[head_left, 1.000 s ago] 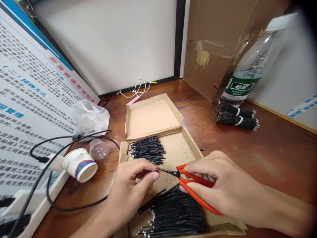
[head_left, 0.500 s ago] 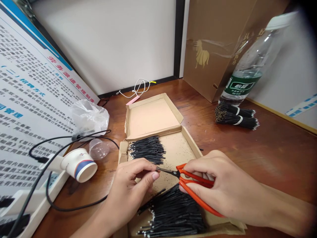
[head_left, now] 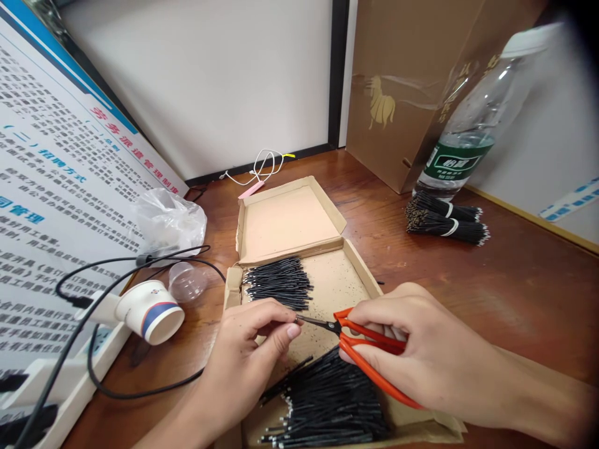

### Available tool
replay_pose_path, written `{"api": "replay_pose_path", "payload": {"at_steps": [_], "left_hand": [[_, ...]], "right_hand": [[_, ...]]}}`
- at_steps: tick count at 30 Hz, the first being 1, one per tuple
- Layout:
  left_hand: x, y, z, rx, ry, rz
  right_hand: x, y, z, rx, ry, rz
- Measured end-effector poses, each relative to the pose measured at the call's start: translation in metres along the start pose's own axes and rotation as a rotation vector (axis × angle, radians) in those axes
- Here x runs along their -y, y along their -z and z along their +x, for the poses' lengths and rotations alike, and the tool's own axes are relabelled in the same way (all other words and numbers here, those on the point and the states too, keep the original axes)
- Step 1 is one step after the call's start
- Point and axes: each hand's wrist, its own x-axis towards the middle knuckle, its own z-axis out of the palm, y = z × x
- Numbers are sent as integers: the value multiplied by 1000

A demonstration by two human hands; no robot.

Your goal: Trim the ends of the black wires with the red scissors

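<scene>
My right hand (head_left: 412, 343) is closed around a pair of scissors (head_left: 372, 340) with orange handles and short dark blades. The blade tips reach my left thumb and forefinger, and the blades look together or nearly so. My left hand (head_left: 259, 346) is closed in a pinch; what it holds is mostly hidden behind the fingertips, with only a tiny dark end at the blades. Below the hands, a large heap of short black wires (head_left: 327, 402) with pale ends lies in an open cardboard box (head_left: 362, 265). A smaller row of black wires (head_left: 278, 282) lies farther back inside it.
Black specks dot the box floor. Two tied bundles of black wire (head_left: 444, 218) lie by a plastic bottle (head_left: 456, 156) on the right. At left are a tipped paper cup (head_left: 150, 312), a clear plastic cup (head_left: 187, 282), a plastic bag (head_left: 171, 221) and a looping black cable (head_left: 140, 394).
Almost nothing differs. The scissors and my right hand have shifted very slightly, with the blades still at my left fingertips.
</scene>
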Motion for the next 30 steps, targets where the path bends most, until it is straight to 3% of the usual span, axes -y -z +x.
{"api": "replay_pose_path", "payload": {"at_steps": [8, 16, 22, 30], "left_hand": [[0, 1, 0, 20, 4, 8], [-1, 0, 0, 15, 6, 16], [0, 1, 0, 11, 8, 1], [-1, 0, 0, 13, 8, 21]], "right_hand": [[1, 1, 4, 30, 50, -11], [1, -1, 2, 10, -12, -7], [0, 2, 4, 17, 56, 20], [-2, -1, 4, -3, 25, 16]]}}
